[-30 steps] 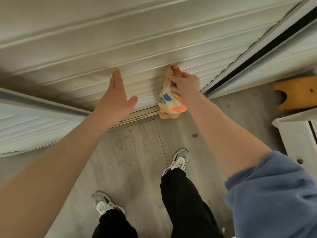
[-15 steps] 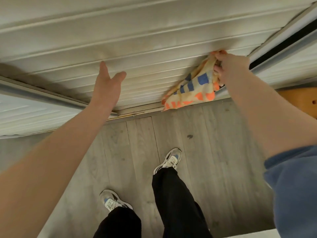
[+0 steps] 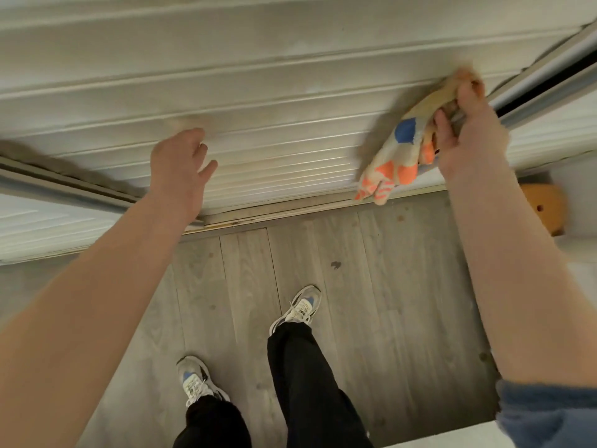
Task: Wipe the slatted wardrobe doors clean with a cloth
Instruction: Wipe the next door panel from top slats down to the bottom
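The right hand point(image 3: 465, 130), gripping the bunched cream cloth with orange and blue patches point(image 3: 395, 156), has swept to the right edge of the white slatted wardrobe door point(image 3: 290, 76). That slat's pass looks finished. The left hand point(image 3: 177, 169) stays loosely spread near the slats.

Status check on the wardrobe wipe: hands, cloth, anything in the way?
Right hand grips the patterned cloth against the slatted wardrobe door, near its right edge. Left hand open at the door, contact unclear. Nothing seen blocking the door.
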